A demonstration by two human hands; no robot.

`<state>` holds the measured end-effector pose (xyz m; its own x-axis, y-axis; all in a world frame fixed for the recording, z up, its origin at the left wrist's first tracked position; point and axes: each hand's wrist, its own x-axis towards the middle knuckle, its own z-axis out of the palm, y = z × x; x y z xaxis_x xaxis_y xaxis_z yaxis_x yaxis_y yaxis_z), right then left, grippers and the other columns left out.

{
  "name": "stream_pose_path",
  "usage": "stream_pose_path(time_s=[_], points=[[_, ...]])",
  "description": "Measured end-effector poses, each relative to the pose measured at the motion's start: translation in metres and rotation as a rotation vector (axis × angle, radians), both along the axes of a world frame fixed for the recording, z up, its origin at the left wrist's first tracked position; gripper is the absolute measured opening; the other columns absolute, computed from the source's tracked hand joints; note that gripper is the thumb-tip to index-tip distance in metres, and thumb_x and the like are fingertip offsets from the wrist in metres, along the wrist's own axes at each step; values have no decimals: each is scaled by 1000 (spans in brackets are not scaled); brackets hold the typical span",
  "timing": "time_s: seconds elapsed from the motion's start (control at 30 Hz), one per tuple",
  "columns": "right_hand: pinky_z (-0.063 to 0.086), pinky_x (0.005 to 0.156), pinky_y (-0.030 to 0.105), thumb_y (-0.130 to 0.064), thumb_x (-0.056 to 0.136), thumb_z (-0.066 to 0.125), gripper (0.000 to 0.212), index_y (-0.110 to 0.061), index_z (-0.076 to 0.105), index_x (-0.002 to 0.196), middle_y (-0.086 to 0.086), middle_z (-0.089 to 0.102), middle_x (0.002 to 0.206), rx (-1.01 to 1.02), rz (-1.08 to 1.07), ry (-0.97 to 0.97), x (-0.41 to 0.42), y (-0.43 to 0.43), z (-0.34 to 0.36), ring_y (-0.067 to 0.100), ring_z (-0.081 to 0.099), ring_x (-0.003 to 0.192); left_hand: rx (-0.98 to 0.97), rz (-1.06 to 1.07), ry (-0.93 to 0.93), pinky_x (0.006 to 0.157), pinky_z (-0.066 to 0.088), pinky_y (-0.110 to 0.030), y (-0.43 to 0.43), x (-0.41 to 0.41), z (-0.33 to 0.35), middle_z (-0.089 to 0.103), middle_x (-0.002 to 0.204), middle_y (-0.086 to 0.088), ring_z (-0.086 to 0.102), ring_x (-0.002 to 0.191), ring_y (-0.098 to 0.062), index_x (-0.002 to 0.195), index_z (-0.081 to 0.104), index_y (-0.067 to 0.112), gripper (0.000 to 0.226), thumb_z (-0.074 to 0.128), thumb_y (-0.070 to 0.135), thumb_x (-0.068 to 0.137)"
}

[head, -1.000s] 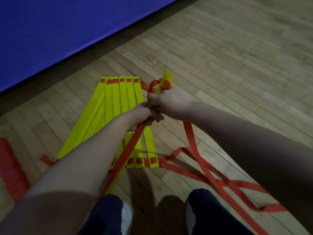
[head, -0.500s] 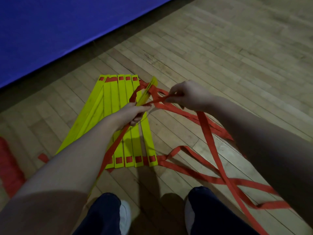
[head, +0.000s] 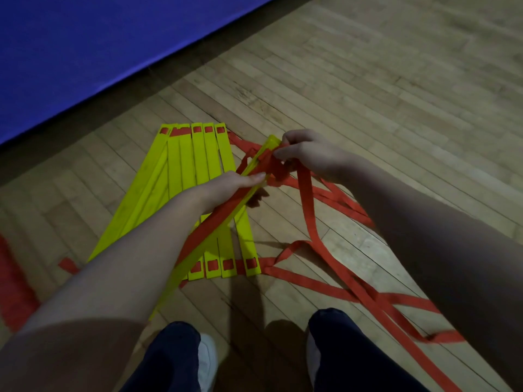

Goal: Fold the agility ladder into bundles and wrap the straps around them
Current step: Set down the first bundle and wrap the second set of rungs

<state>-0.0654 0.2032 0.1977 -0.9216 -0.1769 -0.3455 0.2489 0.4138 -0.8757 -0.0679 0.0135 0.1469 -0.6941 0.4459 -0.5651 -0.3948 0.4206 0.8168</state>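
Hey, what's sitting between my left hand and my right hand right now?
In the head view, the gap between the left hand and right hand holds the raised yellow rung and a bunch of red strap at its top end.

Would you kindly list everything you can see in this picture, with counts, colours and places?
flat rungs: several, yellow, side by side on the floor, centre-left
held rung: at least one, yellow, raised slantwise above them
straps: tangled lengths, red, from the held rung across the floor rightward
blurred object: one, red, left edge
blue surface: one, upper left
floor: one, brown wooden planks, throughout
trouser legs: two, dark blue, bottom
shoes: two, white, bottom
left hand: one, gripping the held rung
right hand: one, pinching the straps at its far end
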Motion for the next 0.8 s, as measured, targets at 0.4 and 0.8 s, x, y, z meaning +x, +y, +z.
stream_pose_path(time_s=[0.4, 0.8], points=[[26, 40, 25, -10, 94, 58, 31, -14, 41, 68, 12, 48, 58, -91, -11, -35, -1, 4, 6, 19, 36, 48, 160, 71, 132, 51, 37, -22, 12, 1, 4, 51, 67, -5, 42, 47, -9, 94, 52, 21, 15, 52, 35, 99], [48, 67, 38, -27, 86, 71, 48, -12, 44, 122, 4, 60, 86, 630, 298, 417, 2, 5, 5, 22, 61, 80, 109, 210, 115, 47, 33, -24, 14, -6, -2, 47, 62, -5, 37, 44, -12, 93, 54, 23, 31, 49, 53, 97]])
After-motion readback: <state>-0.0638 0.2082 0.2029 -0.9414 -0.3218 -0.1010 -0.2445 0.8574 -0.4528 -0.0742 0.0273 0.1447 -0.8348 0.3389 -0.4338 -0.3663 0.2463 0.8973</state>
